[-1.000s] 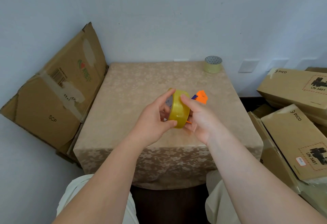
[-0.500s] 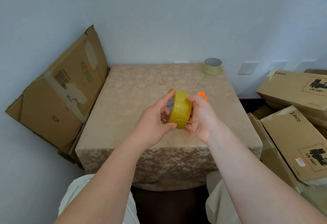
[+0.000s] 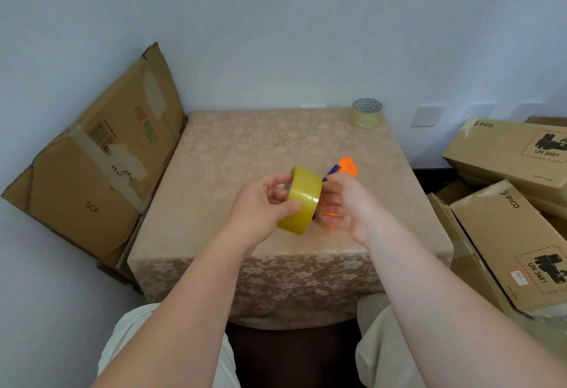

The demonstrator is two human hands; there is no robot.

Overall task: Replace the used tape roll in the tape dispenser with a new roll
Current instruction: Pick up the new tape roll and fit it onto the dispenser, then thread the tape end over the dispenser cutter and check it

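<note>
My left hand (image 3: 260, 206) grips a thick yellow tape roll (image 3: 302, 200), thumb on its outer face and fingers at its core, held above the middle of the table (image 3: 233, 154). Right beside the roll, my right hand (image 3: 343, 203) holds an orange and purple tape dispenser (image 3: 346, 168); its orange end sticks out above my fingers and the rest is mostly hidden by the hand and the roll. The roll touches or sits against the dispenser; I cannot tell whether it is seated. A thin, pale, nearly spent tape roll (image 3: 366, 113) stands at the table's far right corner.
The table has a beige flowered cloth and stands against a white wall. A flattened cardboard box (image 3: 92, 166) leans on the wall at the left. Stacked brown cartons (image 3: 506, 203) lie close to the table's right side. My knees are under the near edge.
Both hands have shifted slightly, and the roll has tilted so its lower edge swings toward me. More of the dispenser's orange and purple end shows above my right hand than half a second ago.
</note>
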